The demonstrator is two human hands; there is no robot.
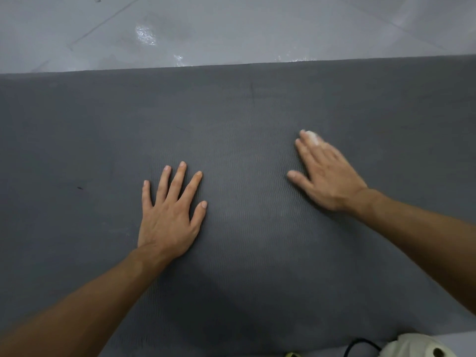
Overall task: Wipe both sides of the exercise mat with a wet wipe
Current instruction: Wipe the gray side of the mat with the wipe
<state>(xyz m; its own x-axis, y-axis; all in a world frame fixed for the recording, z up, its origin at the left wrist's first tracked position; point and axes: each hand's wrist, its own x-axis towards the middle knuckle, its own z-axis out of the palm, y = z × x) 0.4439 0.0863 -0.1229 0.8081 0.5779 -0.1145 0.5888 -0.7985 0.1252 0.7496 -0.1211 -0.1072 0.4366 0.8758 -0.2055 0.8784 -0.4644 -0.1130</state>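
Dark grey exercise mat (pixel 244 112) lies on tiled floor (pixel 231 27). Left hand (pixel 168 215) flat, fingers spread. Right hand (pixel 327 173), fingers straight, presses white wet wipe (pixel 313 138) down.

Flat on grey mat (pixel 231 112): left hand (pixel 168 217), right hand (pixel 327 176) atop wipe (pixel 313 137).

Matt, finely ribbed foam mat (pixel 244 124); glossy floor (pixel 206 27).

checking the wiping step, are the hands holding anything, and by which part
Nothing is gripped. The right hand presses a wet wipe under its straight fingers onto the exercise mat; the left hand lies flat on it.
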